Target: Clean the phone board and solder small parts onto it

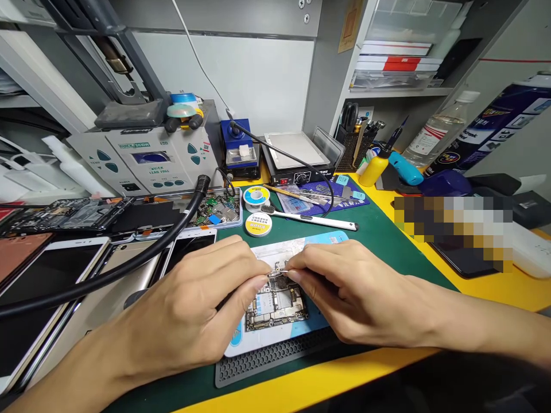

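Observation:
A phone circuit board point(275, 314) lies on a white and blue work pad point(253, 347) in front of me. Over its upper end, my left hand point(198, 292) pinches with thumb and forefinger at a small thin metallic piece. From the other side, my right hand point(357, 287) is closed in the same kind of pinch, its fingertips near that piece. The piece is too small to name, and my fingertips partly cover it. Just behind the pad are a solder wick spool point(256, 197), a round tin point(258, 224) and a white-handled brush point(310, 218).
A thick black hose point(172, 235) arcs over several phones point(51, 287) at left. Behind stand a rework station point(150, 158) and a heating plate point(297, 152). Bottles and a spray can point(491, 126) are at right. A perforated grey mat point(275, 358) shows below the pad.

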`<move>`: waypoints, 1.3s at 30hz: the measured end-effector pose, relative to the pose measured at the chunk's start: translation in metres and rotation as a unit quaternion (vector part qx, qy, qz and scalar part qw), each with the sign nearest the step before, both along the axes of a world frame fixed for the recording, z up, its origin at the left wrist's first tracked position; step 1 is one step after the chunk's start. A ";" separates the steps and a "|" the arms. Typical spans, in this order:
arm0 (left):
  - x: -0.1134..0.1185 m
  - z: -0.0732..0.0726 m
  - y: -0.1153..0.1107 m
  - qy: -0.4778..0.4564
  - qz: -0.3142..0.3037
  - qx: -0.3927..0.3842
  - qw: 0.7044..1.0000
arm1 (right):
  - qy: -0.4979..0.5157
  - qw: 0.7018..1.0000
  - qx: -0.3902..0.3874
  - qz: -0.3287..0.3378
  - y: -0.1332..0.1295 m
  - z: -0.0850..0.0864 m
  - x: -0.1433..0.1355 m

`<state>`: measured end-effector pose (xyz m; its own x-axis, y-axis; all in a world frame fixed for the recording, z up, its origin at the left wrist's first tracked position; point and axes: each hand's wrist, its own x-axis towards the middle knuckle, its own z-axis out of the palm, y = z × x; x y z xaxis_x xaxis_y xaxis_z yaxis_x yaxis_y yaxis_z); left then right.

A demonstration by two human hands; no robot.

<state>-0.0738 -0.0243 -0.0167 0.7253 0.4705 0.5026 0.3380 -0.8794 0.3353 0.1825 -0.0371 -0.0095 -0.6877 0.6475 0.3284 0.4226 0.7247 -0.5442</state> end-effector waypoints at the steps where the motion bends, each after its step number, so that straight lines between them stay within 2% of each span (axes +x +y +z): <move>1: 0.000 0.000 0.000 0.000 0.000 0.000 1.000 | 0.003 1.000 0.003 0.002 0.000 0.000 0.000; 7: 0.002 0.000 0.001 -0.002 -0.003 -0.002 1.000 | -0.009 1.000 0.024 0.017 0.001 -0.002 -0.002; 13: 0.000 -0.001 0.001 -0.001 -0.004 -0.009 1.000 | 0.026 0.999 -0.022 -0.001 0.002 -0.001 0.000; 21: 0.000 -0.001 -0.001 0.002 -0.005 -0.001 1.000 | 0.011 1.000 0.005 -0.002 0.002 -0.002 -0.002; 39: 0.002 0.001 -0.001 -0.002 0.000 0.002 1.000 | -0.005 1.000 -0.001 0.008 0.002 0.000 0.000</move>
